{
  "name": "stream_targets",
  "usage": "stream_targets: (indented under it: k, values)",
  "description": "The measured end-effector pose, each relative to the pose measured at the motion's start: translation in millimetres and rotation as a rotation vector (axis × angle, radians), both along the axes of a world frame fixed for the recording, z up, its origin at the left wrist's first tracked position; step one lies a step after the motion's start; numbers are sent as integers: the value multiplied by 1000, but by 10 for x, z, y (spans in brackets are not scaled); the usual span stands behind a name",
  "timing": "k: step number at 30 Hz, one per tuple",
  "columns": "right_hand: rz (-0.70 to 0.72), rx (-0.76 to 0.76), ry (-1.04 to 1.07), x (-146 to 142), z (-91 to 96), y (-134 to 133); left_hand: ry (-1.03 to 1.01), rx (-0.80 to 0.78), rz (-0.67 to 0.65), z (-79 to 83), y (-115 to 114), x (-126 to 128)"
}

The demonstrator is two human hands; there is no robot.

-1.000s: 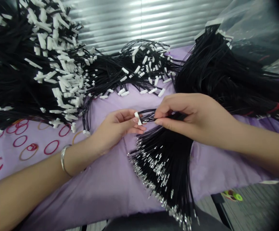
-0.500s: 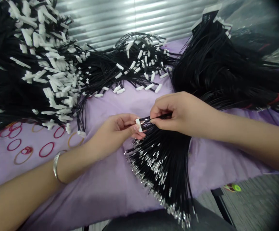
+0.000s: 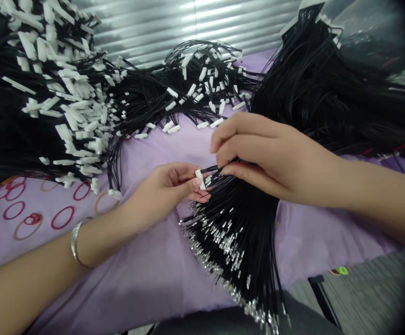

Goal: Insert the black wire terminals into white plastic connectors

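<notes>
Between thumb and fingers, my left hand (image 3: pixel 179 184) pinches a small white connector housing (image 3: pixel 200 179). Thin black wires run from it toward my right hand (image 3: pixel 254 153), whose thumb and index finger are closed on a black wire (image 3: pixel 219 168); its other fingers are curled above. Beneath both hands a bundle of black wires (image 3: pixel 247 223) fans out, with shiny metal terminals (image 3: pixel 230 246) at the lower ends. Which wire ends sit inside the housing is too small to tell.
Wires with white connectors (image 3: pixel 80 111) are heaped at the left, and a smaller pile (image 3: pixel 202 88) lies at the back. More black wires (image 3: pixel 303 93) lie at the right. Red and yellow rubber bands (image 3: pixel 63 217) are scattered on the purple cloth (image 3: pixel 146 274).
My right hand has shifted slightly and lifted its upper fingers, its pinch staying near the connector housing. My left hand keeps its hold. The whole view has shifted a little.
</notes>
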State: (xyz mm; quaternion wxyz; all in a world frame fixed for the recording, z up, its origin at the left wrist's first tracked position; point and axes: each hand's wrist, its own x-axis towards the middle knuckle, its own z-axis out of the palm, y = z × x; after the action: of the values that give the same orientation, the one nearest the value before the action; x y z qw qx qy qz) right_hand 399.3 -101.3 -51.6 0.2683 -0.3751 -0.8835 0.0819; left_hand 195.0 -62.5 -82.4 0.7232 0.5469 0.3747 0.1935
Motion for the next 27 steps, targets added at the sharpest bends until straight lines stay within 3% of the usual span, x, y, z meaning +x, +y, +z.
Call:
stream_targets:
  k: [5, 11, 18, 27]
  values:
    - [-6, -154, -89, 7, -45, 4, 9, -24, 33, -12, 10, -4]
    - [-172, -355, 26, -41, -133, -7, 14, -85, 52, -2, 26, -7]
    - [-272, -336, 113, -78, -163, -28, -3, -91, 12, 13, 46, -23]
    - [-252, -268, 23, -85, -217, -6, 19, -42, 13, 7, 25, -3]
